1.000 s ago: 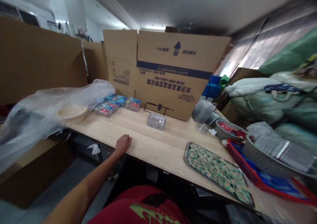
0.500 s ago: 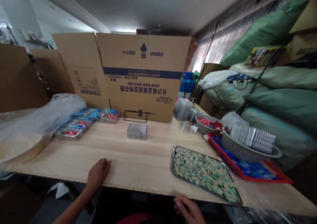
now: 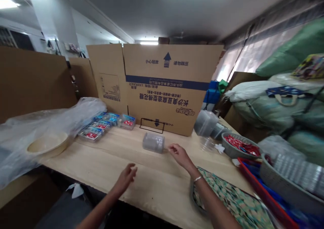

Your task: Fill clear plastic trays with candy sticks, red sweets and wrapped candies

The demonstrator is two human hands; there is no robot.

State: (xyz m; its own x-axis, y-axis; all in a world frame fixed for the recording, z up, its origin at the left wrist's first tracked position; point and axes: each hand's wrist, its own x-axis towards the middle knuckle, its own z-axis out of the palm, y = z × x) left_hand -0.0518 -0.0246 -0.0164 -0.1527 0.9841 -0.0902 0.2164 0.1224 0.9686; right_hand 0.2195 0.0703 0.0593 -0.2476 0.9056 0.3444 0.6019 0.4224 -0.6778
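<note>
My right hand (image 3: 179, 155) reaches over the table with its fingers stretched out, just right of a clear plastic box (image 3: 153, 142). A small gap seems to lie between fingertips and box; the hand holds nothing I can see. My left hand (image 3: 127, 176) hovers lower, near the table's front, fingers loosely bent and apart, with nothing in it. Beneath my right forearm lies a metal tray (image 3: 193, 197) of small green and beige packets (image 3: 227, 195).
Filled clear boxes (image 3: 92, 133) stand at left, near a cream basin (image 3: 47, 151) under plastic sheeting. A cardboard carton (image 3: 162, 87) and black wire stand (image 3: 152, 129) are behind. Right are a grey basket (image 3: 227, 148) of red packets, a red tray (image 3: 265, 195) and stacked clear boxes (image 3: 206, 122).
My right hand has risen from the table's front edge and moved forward to beside the clear box. My left hand has lifted and its fingers have loosened. The view has turned left.
</note>
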